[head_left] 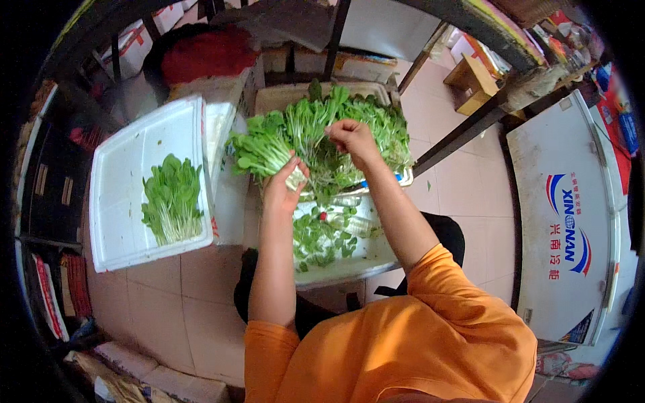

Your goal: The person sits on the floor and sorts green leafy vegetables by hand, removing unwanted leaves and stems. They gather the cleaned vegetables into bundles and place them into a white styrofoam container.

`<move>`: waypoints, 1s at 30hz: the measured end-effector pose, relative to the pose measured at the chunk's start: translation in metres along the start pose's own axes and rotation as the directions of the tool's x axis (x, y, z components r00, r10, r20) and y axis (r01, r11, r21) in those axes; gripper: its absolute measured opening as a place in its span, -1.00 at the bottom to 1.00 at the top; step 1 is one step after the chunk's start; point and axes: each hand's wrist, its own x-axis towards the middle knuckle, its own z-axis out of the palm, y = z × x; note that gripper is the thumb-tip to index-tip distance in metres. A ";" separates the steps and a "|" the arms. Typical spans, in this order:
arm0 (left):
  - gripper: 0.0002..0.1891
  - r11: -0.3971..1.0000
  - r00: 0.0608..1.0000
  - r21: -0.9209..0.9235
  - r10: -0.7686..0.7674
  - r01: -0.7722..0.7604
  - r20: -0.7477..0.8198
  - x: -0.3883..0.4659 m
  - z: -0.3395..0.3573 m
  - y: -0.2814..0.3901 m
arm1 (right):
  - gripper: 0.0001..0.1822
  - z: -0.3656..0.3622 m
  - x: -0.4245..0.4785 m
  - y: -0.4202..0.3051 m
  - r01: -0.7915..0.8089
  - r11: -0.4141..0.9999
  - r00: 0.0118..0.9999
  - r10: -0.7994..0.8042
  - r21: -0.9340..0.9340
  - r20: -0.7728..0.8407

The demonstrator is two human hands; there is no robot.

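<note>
My left hand (286, 185) grips a bunch of leafy greens (262, 151) by its pale stems, with the leaves pointing up and left. Over the heap of greens (373, 118) in a foam box, my right hand (351, 138) has its fingers curled and the thumb near the index finger. Whether a stem is pinched there is too small to tell. Loose leaves (317, 242) and a clear plastic bottle (350, 225) with a red cap lie in a white foam container (347, 267) just before me. A blue-and-black object (383, 181) shows at the heap's near edge.
To the left, a white foam tray (121, 176) holds a neat bundle of greens (172, 201). Dark table legs (453, 131) and a top frame surround the work area. A white chest freezer (559, 221) stands on the right. A cardboard box (471, 83) sits on the tiled floor (463, 181).
</note>
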 end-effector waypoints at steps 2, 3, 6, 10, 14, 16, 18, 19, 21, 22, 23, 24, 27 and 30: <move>-0.66 1.000 1.000 0.021 -0.008 0.007 0.012 0.008 -0.003 -0.002 | -0.84 -0.011 0.002 0.001 -0.018 0.998 0.998 0.014 0.056 0.067; -0.66 0.999 1.000 0.041 0.006 -0.007 0.009 0.007 0.000 0.000 | -0.84 -0.013 0.001 0.001 -0.043 0.998 0.995 0.038 0.056 0.090; -0.67 0.995 0.999 0.084 0.050 -0.049 -0.012 0.003 0.006 -0.001 | -0.85 -0.012 -0.003 0.001 -0.114 0.993 0.978 0.104 0.043 0.180; -0.71 0.972 1.000 0.233 0.011 -0.006 -0.017 0.003 0.011 -0.006 | -0.89 0.004 -0.013 0.015 0.297 0.862 0.932 -0.167 -0.410 0.322; -0.68 0.946 0.991 0.324 0.019 0.025 -0.132 0.005 -0.002 -0.007 | -0.92 0.021 -0.023 0.023 0.065 0.952 0.942 0.041 -0.299 0.333; -0.70 0.979 0.990 0.202 0.014 0.015 -0.143 0.007 -0.010 -0.002 | -0.91 0.014 -0.012 0.020 -0.003 0.971 0.947 0.080 -0.238 0.312; -0.76 0.989 0.982 0.148 0.040 -0.012 -0.183 0.003 -0.007 0.002 | -0.91 0.009 0.009 0.035 0.072 0.888 0.983 0.015 -0.453 0.186; -0.77 0.992 0.981 0.118 0.059 -0.037 -0.185 0.003 -0.007 0.004 | -0.91 0.010 0.015 0.038 0.100 0.826 0.991 -0.033 -0.555 0.129; -0.79 0.994 0.977 0.058 0.097 -0.088 -0.188 0.006 -0.010 0.006 | -0.84 0.021 0.023 0.051 0.299 0.559 0.950 -0.250 -0.773 0.186; -0.82 0.996 0.975 0.061 0.081 -0.069 -0.209 0.009 -0.011 0.006 | -0.82 0.028 0.025 0.058 0.349 0.474 0.927 -0.301 -0.809 0.224; -0.83 0.998 0.986 0.006 0.061 -0.061 -0.152 0.012 -0.016 0.004 | -0.81 0.034 0.031 0.062 0.396 0.372 0.895 -0.362 -0.840 0.261; -0.85 0.998 0.996 -0.048 0.043 -0.047 -0.075 0.016 -0.018 0.001 | -0.80 0.037 0.035 0.069 0.332 0.333 0.915 -0.342 -0.883 0.215; -0.84 0.999 0.989 -0.052 0.004 -0.012 -0.148 0.015 -0.015 0.002 | -0.76 0.046 0.032 0.066 0.213 0.299 0.957 -0.257 -0.930 0.136; -0.87 0.999 0.989 -0.038 0.012 -0.018 -0.151 0.009 -0.008 0.005 | -0.77 0.034 0.035 0.068 0.283 0.491 0.949 -0.268 -0.824 0.166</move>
